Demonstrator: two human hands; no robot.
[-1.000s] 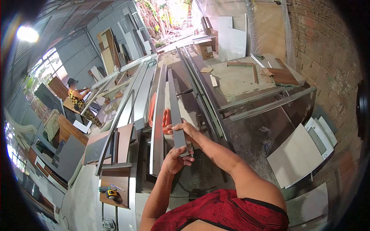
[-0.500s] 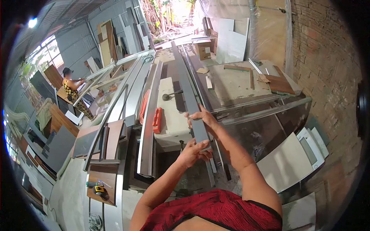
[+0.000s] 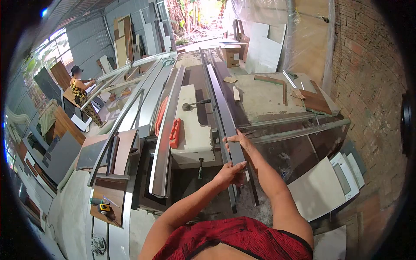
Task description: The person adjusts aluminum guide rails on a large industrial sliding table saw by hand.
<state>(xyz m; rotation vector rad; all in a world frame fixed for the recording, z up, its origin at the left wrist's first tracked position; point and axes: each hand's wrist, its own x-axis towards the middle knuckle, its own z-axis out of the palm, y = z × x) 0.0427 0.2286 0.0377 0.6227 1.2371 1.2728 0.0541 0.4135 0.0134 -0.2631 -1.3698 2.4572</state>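
Note:
A long grey profile bar slants away from me over the worktop, its near end at my hands. My left hand grips it close to that near end, fingers curled around it from the left. Farther up, my right hand is closed on the bar's right edge, with some fingers partly hidden. Thin dark metal strips run alongside and beneath it. Left of the bar stands a cream machine body, which carries a dark-knobbed lever and has a red plastic part beside it.
Long metal profiles lie left of the machine. A tape measure rests on a brown board at lower left. Another person stands at the far left bench. White panels lean at right; a cardboard box sits at the back.
The grey bar has shifted right and toward me, its far end now nearer. Both hands have moved right and slightly lower with it. My view has shifted a little.

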